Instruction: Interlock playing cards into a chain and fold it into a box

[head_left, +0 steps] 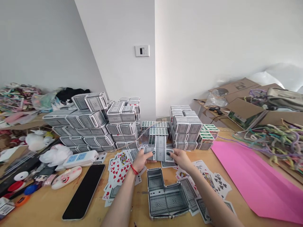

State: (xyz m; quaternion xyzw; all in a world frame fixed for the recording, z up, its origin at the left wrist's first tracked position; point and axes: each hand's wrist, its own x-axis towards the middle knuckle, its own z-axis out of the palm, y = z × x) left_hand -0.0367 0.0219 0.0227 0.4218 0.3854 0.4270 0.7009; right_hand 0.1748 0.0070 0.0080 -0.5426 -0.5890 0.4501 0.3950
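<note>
Playing cards (160, 146) with grey patterned backs are held between my two hands, one standing lengthwise across others that lie sideways. My left hand (140, 160), with a red string at the wrist, pinches their left end. At the right end, my right hand (181, 158) grips them between thumb and fingers. Just below sits an open L-shaped box (168, 203) made from folded cards. Loose face-up cards (117, 171) lie under my left forearm, and more scattered cards (219, 183) lie beside my right forearm.
Stacked card-built blocks (86, 121) rise at the back left, with another stack (186, 126) at the back right. Green card packs (158, 130) stand between them. A black phone (84, 192) and white power strip (80, 158) lie left. Pink paper (258, 183) covers the right side.
</note>
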